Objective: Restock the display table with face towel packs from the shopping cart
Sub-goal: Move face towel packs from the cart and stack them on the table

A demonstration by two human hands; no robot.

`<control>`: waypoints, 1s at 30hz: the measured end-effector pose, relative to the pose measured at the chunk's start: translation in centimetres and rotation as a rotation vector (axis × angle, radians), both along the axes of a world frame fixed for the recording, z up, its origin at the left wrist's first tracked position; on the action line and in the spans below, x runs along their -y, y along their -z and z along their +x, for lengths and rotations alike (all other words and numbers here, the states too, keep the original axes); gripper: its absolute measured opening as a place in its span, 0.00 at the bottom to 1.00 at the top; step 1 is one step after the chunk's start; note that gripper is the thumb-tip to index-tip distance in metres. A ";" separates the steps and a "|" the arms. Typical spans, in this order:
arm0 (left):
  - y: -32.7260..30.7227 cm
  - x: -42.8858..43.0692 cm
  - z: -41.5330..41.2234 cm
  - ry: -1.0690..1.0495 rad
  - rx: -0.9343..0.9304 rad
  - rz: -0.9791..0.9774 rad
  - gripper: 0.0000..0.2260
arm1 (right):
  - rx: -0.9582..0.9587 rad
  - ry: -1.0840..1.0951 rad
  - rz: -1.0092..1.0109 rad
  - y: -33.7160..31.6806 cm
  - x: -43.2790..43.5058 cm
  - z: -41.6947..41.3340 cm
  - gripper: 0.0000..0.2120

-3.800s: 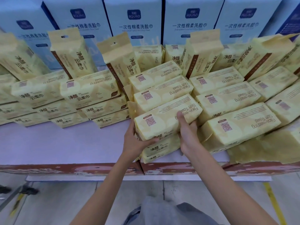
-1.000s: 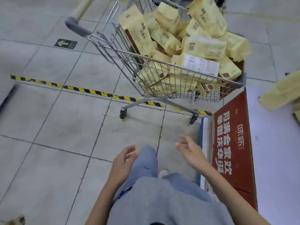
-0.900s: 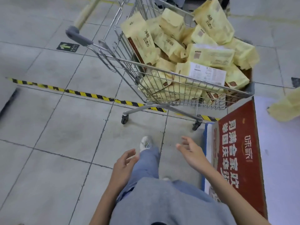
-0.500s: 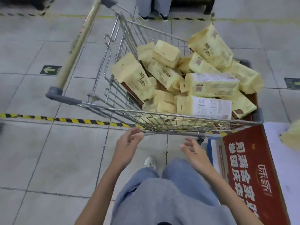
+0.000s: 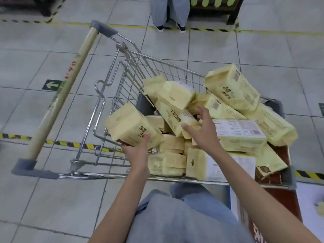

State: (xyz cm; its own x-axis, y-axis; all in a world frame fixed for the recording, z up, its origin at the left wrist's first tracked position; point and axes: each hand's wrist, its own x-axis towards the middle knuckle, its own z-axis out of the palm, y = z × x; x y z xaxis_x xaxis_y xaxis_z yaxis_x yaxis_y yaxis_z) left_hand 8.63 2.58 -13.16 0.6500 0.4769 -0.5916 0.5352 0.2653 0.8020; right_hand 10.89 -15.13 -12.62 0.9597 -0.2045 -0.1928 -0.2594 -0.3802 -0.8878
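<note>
The wire shopping cart [image 5: 112, 95] stands right in front of me, piled with several yellow face towel packs. My left hand [image 5: 138, 153] grips one pack [image 5: 131, 126] at the cart's left side, thumb on its near face and fingers underneath, hidden. My right hand [image 5: 205, 132] reaches over the pile with fingers spread. Its thumb touches the end of a slanted pack [image 5: 175, 118], and its fingertips lie by the pack's far side. A corner of the display table [image 5: 310, 223] shows at the lower right.
The cart's long handle [image 5: 59, 100] runs down the left. Another person's legs [image 5: 168, 13] stand beyond the cart by a dark shelf. Yellow-black floor tape [image 5: 73, 143] crosses under the cart. The table's red side panel [image 5: 282, 199] sits beside my right arm.
I turned from the display table to the cart and stepped up to it. Both hands rose from my sides into the basket; the left took hold of a pack.
</note>
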 end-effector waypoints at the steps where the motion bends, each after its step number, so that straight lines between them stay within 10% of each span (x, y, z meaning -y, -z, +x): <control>1: 0.5 0.4 0.8 -0.066 -0.015 -0.018 0.39 | 0.011 -0.015 -0.032 0.6 0.1 1.8 0.40; 14: 5.3 3.7 6.9 -0.548 -0.041 0.168 0.58 | 0.189 -0.071 -0.213 8.5 0.1 11.2 0.47; 24: 4.8 3.3 5.7 -0.480 -0.027 0.255 0.48 | 0.393 -0.021 -0.207 6.8 0.6 13.8 0.35; 30: 1.7 2.8 5.3 -0.297 0.158 0.196 0.52 | 0.388 0.075 0.123 2.1 1.1 13.4 0.32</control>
